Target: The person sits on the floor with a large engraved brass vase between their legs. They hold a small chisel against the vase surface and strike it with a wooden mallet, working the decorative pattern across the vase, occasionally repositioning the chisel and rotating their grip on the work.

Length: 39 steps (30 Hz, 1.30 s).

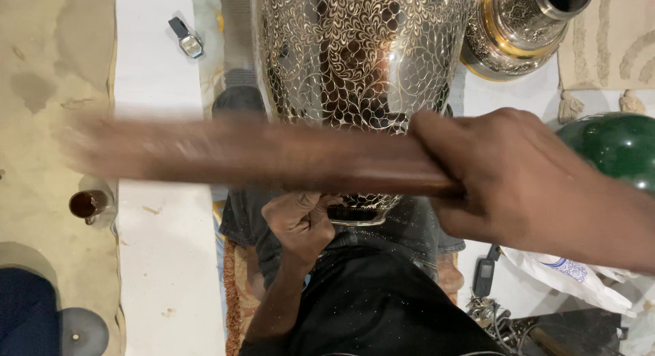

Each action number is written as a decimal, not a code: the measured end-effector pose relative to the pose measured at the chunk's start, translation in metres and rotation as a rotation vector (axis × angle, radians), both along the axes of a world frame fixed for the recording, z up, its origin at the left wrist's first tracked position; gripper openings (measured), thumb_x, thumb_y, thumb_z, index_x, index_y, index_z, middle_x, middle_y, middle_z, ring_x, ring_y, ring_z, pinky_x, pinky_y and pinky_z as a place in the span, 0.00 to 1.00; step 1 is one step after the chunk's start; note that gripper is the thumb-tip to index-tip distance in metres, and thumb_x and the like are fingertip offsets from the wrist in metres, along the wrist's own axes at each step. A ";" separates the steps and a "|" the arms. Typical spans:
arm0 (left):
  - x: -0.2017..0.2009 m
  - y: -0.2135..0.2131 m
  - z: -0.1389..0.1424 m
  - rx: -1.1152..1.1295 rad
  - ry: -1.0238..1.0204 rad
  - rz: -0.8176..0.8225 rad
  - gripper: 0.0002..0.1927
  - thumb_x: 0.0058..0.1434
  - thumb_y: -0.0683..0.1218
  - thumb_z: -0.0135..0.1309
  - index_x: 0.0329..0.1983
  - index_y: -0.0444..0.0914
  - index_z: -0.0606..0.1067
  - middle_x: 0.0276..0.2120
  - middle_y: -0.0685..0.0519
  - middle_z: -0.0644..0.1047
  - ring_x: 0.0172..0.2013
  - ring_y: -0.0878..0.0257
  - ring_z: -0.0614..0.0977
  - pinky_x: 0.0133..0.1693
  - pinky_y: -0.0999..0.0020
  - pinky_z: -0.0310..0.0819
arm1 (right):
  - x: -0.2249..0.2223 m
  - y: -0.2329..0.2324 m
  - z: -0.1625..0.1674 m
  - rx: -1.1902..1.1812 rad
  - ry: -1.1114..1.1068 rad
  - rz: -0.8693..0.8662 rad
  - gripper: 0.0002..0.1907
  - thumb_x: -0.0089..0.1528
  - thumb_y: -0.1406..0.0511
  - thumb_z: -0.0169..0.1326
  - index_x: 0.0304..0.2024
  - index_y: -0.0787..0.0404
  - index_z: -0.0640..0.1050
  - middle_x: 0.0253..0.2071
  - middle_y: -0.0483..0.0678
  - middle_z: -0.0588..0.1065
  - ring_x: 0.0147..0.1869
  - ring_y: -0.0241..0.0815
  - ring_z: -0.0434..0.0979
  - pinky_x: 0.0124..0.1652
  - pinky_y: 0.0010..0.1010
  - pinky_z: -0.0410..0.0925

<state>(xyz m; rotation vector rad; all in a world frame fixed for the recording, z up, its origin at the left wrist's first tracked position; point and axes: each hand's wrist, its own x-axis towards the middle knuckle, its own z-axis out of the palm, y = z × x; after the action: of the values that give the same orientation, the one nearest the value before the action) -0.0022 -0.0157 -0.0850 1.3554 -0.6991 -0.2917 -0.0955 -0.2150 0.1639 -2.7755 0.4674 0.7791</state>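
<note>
A large engraved metal vase [355, 49] with a fine leaf pattern lies across my lap, its base near my body. My right hand [518, 178] grips one end of a long brown wooden stick [259, 154], which stretches leftward across the vase and is blurred by motion. My left hand [300, 223] is closed below the stick, pressed against the vase's lower rim [358, 212]; whether it holds a small tool is hidden by the fingers.
A second engraved metal vessel [515, 28] lies at the upper right and a green round object [617, 148] at the right edge. A wristwatch [185, 38] rests on the white strip, a small brown cup [87, 204] at the left, a phone [484, 275] and white bag [573, 274] at the lower right.
</note>
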 end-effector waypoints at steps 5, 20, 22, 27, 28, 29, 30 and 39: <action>-0.008 -0.004 -0.001 -0.148 0.031 -0.038 0.15 0.62 0.25 0.45 0.44 0.28 0.80 0.23 0.52 0.76 0.26 0.65 0.81 0.36 0.69 0.90 | -0.005 0.003 -0.002 -0.002 -0.283 0.053 0.13 0.53 0.69 0.57 0.38 0.61 0.70 0.18 0.46 0.69 0.16 0.43 0.68 0.15 0.40 0.61; -0.012 -0.020 0.021 -0.053 -0.154 0.076 0.24 0.58 0.28 0.51 0.53 0.43 0.81 0.18 0.55 0.72 0.18 0.73 0.66 0.21 0.74 0.59 | -0.022 -0.012 0.001 0.059 -0.329 0.020 0.15 0.46 0.70 0.56 0.36 0.61 0.70 0.17 0.47 0.71 0.15 0.45 0.70 0.14 0.40 0.63; -0.014 -0.018 0.016 -0.096 -0.033 0.026 0.27 0.55 0.29 0.46 0.53 0.41 0.82 0.17 0.56 0.62 0.19 0.72 0.61 0.20 0.74 0.58 | -0.025 -0.013 -0.002 0.268 -0.301 -0.178 0.17 0.48 0.68 0.56 0.39 0.61 0.70 0.17 0.41 0.71 0.16 0.38 0.71 0.15 0.34 0.65; -0.017 -0.020 0.013 -0.086 -0.125 0.040 0.21 0.59 0.29 0.51 0.48 0.44 0.80 0.15 0.58 0.72 0.16 0.74 0.70 0.25 0.72 0.76 | -0.028 -0.011 -0.004 -0.044 -0.057 -0.002 0.14 0.50 0.69 0.58 0.36 0.58 0.69 0.21 0.46 0.69 0.14 0.44 0.69 0.15 0.42 0.64; -0.018 -0.018 0.015 -0.074 -0.125 0.026 0.21 0.60 0.29 0.50 0.54 0.39 0.78 0.16 0.57 0.72 0.18 0.74 0.72 0.29 0.70 0.83 | -0.029 -0.010 -0.005 0.014 -0.118 -0.030 0.15 0.49 0.68 0.58 0.36 0.59 0.68 0.20 0.46 0.69 0.15 0.42 0.69 0.15 0.40 0.64; -0.018 -0.017 0.018 -0.077 -0.105 -0.002 0.22 0.61 0.29 0.48 0.53 0.40 0.79 0.17 0.57 0.70 0.18 0.73 0.72 0.32 0.68 0.86 | -0.029 -0.008 -0.007 0.073 -0.179 -0.055 0.16 0.49 0.68 0.59 0.36 0.59 0.68 0.19 0.45 0.70 0.15 0.41 0.70 0.15 0.38 0.64; -0.017 -0.017 0.020 -0.084 -0.085 -0.028 0.23 0.62 0.29 0.46 0.53 0.41 0.81 0.18 0.56 0.67 0.17 0.72 0.72 0.35 0.66 0.89 | -0.029 -0.007 -0.011 0.201 -0.255 -0.118 0.16 0.50 0.68 0.58 0.37 0.60 0.67 0.19 0.44 0.70 0.15 0.37 0.70 0.15 0.34 0.65; -0.017 -0.018 0.011 -0.085 -0.088 0.000 0.13 0.62 0.30 0.50 0.39 0.37 0.83 0.14 0.58 0.67 0.15 0.72 0.64 0.24 0.66 0.67 | -0.037 -0.011 -0.011 0.083 -0.158 -0.026 0.16 0.50 0.70 0.58 0.39 0.60 0.68 0.20 0.48 0.72 0.13 0.41 0.71 0.14 0.35 0.66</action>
<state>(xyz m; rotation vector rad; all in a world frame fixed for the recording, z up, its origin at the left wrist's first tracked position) -0.0188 -0.0338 -0.0744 1.2934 -0.7764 -0.2019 -0.1329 -0.2258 0.1532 -2.7212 0.4306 0.5552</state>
